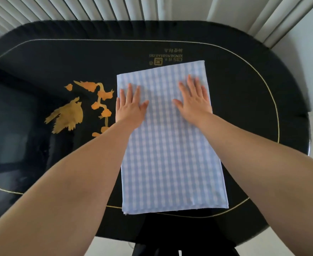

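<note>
A folded blue-and-white checked cloth (pixel 168 154) lies flat on a glossy black table (pixel 244 100), its long side running away from me. Both palms lie flat on its far half with straight, spread fingers. My left hand (pixel 130 108) presses near the cloth's left edge, its outer side partly over the table. My right hand (pixel 193 100) presses closer to the right edge. The cloth's near end shows several stacked layers close to the table's front edge.
The table has rounded corners, a thin gold border line, gold lettering (pixel 166 59) beyond the cloth and an orange-gold bird-and-branch design (pixel 78 109) to the left. White vertical blinds (pixel 115 8) hang behind it. A dark stand (pixel 179 242) shows below the front edge.
</note>
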`<state>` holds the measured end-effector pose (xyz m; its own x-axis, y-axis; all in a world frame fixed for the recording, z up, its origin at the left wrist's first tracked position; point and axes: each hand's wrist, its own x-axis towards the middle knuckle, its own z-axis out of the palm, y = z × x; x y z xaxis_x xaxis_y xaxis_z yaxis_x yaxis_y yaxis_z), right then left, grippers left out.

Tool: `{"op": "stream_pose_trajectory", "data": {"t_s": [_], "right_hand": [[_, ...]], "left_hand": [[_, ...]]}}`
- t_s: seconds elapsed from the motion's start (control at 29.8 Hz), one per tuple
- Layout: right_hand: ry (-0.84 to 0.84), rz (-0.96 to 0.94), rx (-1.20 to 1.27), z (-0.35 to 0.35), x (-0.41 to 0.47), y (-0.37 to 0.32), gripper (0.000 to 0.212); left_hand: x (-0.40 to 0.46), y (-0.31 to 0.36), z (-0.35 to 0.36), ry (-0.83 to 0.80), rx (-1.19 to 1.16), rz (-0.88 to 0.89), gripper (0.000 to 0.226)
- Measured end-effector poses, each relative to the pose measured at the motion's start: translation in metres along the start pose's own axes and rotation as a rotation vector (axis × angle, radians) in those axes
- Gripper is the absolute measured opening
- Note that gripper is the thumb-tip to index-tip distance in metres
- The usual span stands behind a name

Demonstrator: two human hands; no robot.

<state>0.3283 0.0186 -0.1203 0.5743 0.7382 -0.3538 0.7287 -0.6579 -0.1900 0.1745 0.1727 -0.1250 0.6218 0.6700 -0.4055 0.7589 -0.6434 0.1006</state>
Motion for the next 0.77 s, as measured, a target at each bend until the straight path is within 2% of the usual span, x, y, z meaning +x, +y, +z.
{"op": "stream_pose_trajectory", "data": {"t_s": [0.13,0.3,0.4,0.44,0.5,0.57,0.6,0.67,0.7,0.77], "right_hand": [[-0.032,0.018,-0.039,0.013,0.005,0.028,0.07],[0.05,0.009,0.08,0.013,0.002,0.026,0.058],[0.192,0.197,0.13,0.003,-0.008,0.023,0.048],[0.219,0.279,0.118,-0.002,-0.012,0.022,0.046],[0.15,0.436,0.193,-0.013,-0.017,0.023,0.044],[0.003,0.611,0.455,-0.025,-0.014,0.028,0.045],[-0.066,0.686,0.647,-0.029,-0.012,0.031,0.042],[-0.192,0.791,0.952,-0.039,-0.01,0.037,0.031],[-0.237,0.818,1.038,-0.045,-0.01,0.04,0.028],[-0.301,0.84,1.122,-0.056,-0.008,0.048,0.029]], "left_hand": [[0.005,-0.01,0.01,0.058,0.024,0.04,0.065],[-0.001,-0.021,0.007,0.113,-0.101,0.078,0.062],[-0.011,-0.023,-0.009,0.191,-0.078,-0.022,0.057],[-0.015,-0.024,-0.012,0.179,-0.167,-0.112,0.057],[-0.019,-0.022,-0.021,0.056,-0.57,-0.393,0.061],[-0.017,-0.026,-0.031,-0.085,-1.044,-0.699,0.043],[-0.016,-0.029,-0.035,-0.149,-1.211,-0.806,0.032],[-0.015,-0.035,-0.043,-0.227,-1.395,-0.885,0.03],[-0.014,-0.038,-0.047,-0.252,-1.402,-0.868,0.033],[-0.013,-0.044,-0.054,-0.326,-1.259,-0.769,0.044]]}}
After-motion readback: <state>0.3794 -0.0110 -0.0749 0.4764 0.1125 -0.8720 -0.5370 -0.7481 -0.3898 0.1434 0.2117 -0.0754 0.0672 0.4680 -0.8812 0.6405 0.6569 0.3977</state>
